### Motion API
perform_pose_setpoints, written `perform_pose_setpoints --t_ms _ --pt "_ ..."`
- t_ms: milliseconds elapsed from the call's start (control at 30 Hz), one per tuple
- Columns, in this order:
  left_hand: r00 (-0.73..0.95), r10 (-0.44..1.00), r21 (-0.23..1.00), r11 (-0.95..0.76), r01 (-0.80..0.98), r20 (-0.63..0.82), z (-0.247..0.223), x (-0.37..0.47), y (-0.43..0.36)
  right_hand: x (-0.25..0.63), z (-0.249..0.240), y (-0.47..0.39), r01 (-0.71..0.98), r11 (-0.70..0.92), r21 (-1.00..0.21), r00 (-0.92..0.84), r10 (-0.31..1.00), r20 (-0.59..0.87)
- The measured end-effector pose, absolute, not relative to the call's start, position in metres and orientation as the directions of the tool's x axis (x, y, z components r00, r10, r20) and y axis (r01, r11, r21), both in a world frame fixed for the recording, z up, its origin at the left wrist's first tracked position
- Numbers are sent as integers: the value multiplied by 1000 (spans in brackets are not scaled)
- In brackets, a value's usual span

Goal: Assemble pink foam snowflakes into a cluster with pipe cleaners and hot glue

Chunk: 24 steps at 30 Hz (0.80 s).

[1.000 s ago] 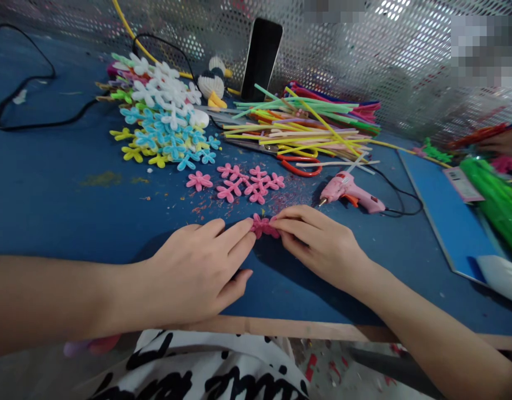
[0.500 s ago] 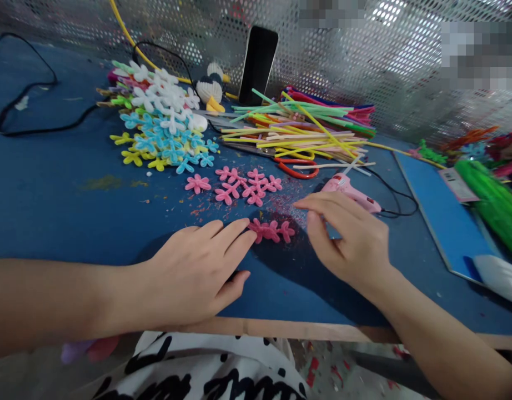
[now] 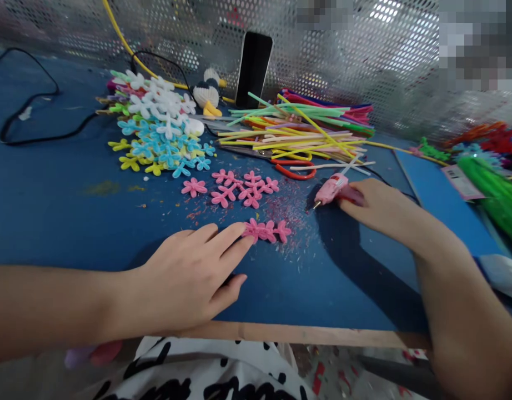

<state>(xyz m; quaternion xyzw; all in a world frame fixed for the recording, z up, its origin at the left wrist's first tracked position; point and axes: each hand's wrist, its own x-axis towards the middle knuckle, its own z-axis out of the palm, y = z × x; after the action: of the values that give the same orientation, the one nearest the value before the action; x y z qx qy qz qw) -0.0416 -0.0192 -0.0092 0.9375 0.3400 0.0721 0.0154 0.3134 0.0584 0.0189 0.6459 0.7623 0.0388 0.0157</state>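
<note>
My left hand [image 3: 206,266] lies flat on the blue table, its fingers stretched out. Its fingertips touch the left end of a short row of pink pipe-cleaner flowers [image 3: 269,230]. Over at the right, my right hand [image 3: 375,205] is closed around the handle of a pink glue gun [image 3: 331,190], whose metal nozzle points down and left. More pink flowers [image 3: 250,189] lie in a cluster beyond my left hand, with a single pink flower [image 3: 194,187] just left of them. Fine pink fluff is scattered on the table between the flowers and the glue gun.
Blue, white and yellow flowers [image 3: 162,133] are heaped at the back left. Loose pipe cleaners [image 3: 297,130] lie behind orange-handled scissors [image 3: 295,169]. A phone [image 3: 253,69] leans against the perforated metal screen. A blue board [image 3: 439,194] and green pipe cleaners [image 3: 493,200] lie at the right.
My right hand has moved right and taken hold of the glue gun, which has turned so its nozzle faces the front left. My left hand has stayed by the flower row.
</note>
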Motion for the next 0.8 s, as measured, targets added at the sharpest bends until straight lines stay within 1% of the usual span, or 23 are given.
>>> perform_pose_setpoints --t_ms 100,200,300,400,500,567,633,700,800 --pt "759 633 40 -771 635 149 -11 -42 -19 314 20 62 987 116 107 -112 993 -42" --pt "755 631 -2 -767 642 177 -13 -42 -20 313 20 60 991 54 125 -53 999 -12" --pt "742 644 -16 -753 658 190 -13 -42 -20 313 20 58 992 43 115 -46 999 28" --pt "733 651 -16 -745 667 197 -14 -43 -21 309 23 57 999 25 36 -28 995 98" --pt "728 654 -9 -743 670 207 -15 -43 -21 299 26 54 994 -5 -109 23 987 162" --pt "726 655 8 -744 668 209 -15 -42 -21 289 27 51 978 12 -210 24 986 168" --pt "725 658 29 -744 667 202 -14 -42 -20 278 24 46 959 63 -276 -16 986 169" --pt "726 662 42 -743 668 188 -14 -41 -20 267 17 42 945 117 -305 -56 978 199" --pt "732 661 38 -746 665 166 -13 -41 -19 257 4 39 936 223 -272 -136 942 306"
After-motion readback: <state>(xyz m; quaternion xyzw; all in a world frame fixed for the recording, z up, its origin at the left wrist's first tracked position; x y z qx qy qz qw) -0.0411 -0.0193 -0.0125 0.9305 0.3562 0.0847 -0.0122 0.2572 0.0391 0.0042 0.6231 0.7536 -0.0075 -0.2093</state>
